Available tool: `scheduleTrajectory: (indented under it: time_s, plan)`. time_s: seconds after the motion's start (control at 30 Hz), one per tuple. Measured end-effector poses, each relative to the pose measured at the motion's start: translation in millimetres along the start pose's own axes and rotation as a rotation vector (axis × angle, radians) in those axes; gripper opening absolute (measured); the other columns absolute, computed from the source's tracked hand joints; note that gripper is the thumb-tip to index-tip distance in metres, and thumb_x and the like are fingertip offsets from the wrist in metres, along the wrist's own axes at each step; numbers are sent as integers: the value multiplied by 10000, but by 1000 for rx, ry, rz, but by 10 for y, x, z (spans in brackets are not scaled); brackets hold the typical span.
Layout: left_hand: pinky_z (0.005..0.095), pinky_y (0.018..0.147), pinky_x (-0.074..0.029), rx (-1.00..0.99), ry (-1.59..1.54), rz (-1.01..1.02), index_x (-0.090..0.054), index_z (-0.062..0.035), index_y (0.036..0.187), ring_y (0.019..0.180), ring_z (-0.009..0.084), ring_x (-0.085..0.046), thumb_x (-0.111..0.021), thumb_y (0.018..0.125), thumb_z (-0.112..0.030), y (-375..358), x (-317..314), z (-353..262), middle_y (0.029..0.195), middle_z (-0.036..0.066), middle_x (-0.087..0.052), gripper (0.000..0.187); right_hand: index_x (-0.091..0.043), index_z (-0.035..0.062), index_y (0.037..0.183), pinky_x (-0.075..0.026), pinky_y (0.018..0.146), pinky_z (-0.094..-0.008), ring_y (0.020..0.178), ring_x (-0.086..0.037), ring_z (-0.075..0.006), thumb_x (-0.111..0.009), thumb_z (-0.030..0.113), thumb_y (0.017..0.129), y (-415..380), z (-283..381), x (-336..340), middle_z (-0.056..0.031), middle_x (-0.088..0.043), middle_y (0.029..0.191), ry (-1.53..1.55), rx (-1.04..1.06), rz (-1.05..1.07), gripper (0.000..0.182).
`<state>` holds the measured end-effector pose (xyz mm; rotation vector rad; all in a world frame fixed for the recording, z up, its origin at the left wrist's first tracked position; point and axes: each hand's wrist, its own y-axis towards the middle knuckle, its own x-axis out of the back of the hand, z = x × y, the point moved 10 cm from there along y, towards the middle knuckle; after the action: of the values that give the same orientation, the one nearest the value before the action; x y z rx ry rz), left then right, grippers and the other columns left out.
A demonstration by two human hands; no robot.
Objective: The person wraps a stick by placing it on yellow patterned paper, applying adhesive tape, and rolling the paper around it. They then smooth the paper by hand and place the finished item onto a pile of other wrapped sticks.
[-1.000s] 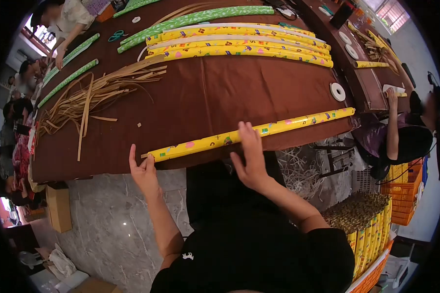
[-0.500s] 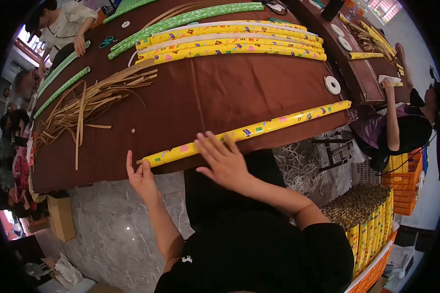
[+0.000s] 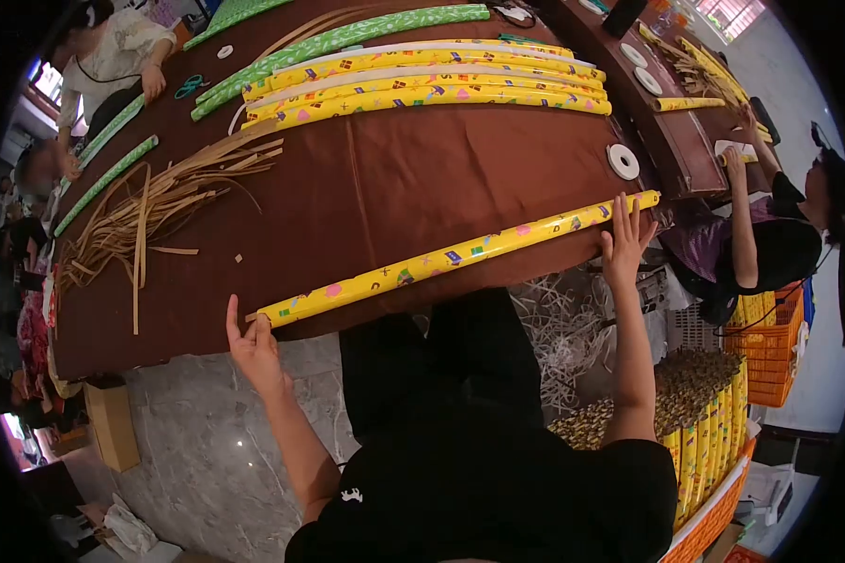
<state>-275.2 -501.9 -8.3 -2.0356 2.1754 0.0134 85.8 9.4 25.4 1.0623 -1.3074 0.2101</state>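
Note:
A long thin roll wrapped in glossy yellow patterned paper [image 3: 455, 258] lies slantwise along the near edge of the brown-covered table [image 3: 422, 178]. At its left end my left hand [image 3: 256, 357] touches the tip, one finger stretched upward and the thumb side against the roll. A short bit of brown strip sticks out at that end. Toward the right end, my right hand [image 3: 626, 249] rests with spread fingers against the roll. Both hands look open, with the roll lying on the table between them.
Behind lie several yellow rolls [image 3: 422, 97], green rolls [image 3: 347, 47], a heap of brown strips [image 3: 164, 211], scissors [image 3: 190, 86] and a white tape ring [image 3: 622, 161]. A crate of yellow rolls [image 3: 709, 460] stands at right. Two co-workers [image 3: 765, 235] [image 3: 113, 56] sit at the tables.
My right hand has slid from the middle of the yellow roll to near its right end. My left hand stays at the left end. The view has shifted slightly.

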Motion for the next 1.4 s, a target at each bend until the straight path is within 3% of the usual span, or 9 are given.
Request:
scheduleTrajectory:
  time_s: [0.17,0.37,0.4,0.5,0.63,0.83,1.0,1.1,1.4]
  plan:
    - [184,444,-221,28,-5,0,-418,-83,1451,517,-13,-310,-599,943,-13,11,-7,22,774,-28,-578,544,-323,164,1522,-31,1179,-565,1482,-210,-238,-425,419,1005,102,-669,-127,-18,-322,1571,-91,-20,-1,585]
    - [178,440,-251,39,84,24,-407,-74,1453,511,-4,-332,-587,955,-41,36,-19,-29,796,-31,-578,530,-349,121,1505,-103,1201,-492,1471,-233,-261,-467,582,914,374,207,160,-53,-364,1544,113,348,270,759]
    - [178,440,-251,32,82,33,-407,-74,1453,511,-4,-332,-587,955,-41,42,-10,-51,796,-31,-578,530,-347,113,1505,-99,1202,-479,1471,-235,-259,-432,586,932,381,203,182,-60,-367,1542,129,335,242,748]
    - [183,437,-259,45,113,1,-404,-75,1457,511,-4,-340,-580,962,-55,85,48,23,822,-29,-575,526,-355,97,1498,-102,1200,-454,1472,-241,-245,-500,280,978,319,-409,127,-89,-367,1540,439,20,-3,570]
    - [184,417,-267,27,113,23,-413,-93,1458,499,-1,-339,-573,963,-51,208,204,87,869,-22,-569,522,-402,77,1463,-127,1197,-406,1455,-282,-246,-488,147,1006,130,-907,98,-96,-398,1521,710,-282,-175,471]
    - [181,427,-276,-17,148,35,-416,-79,1453,499,-5,-326,-563,976,-71,400,520,2,856,-47,-549,499,-450,22,1406,-189,1185,-419,1420,-345,-297,-626,22,900,79,-591,283,-135,-449,1471,816,-260,-203,536]
    - [184,419,-268,-15,171,50,-397,-72,1462,492,-5,-323,-552,984,-81,474,612,12,854,-47,-548,503,-436,92,1434,-108,1188,-482,1442,-299,-308,-660,76,889,143,-215,144,-97,-470,1456,742,-248,-111,590]
    - [188,409,-263,-13,152,54,-390,-72,1466,484,-3,-324,-551,983,-83,489,617,10,862,-44,-551,509,-424,94,1435,-33,1174,-543,1460,-244,-338,-713,249,865,183,-36,59,-103,-459,1464,655,-271,-81,657]
    - [187,396,-251,-23,155,7,-376,-101,1483,466,-1,-312,-565,983,-93,495,613,40,906,-29,-563,535,-444,187,1446,-170,1142,-466,1372,-367,-276,-707,182,854,241,-101,-39,-36,-601,1309,764,-370,13,648]
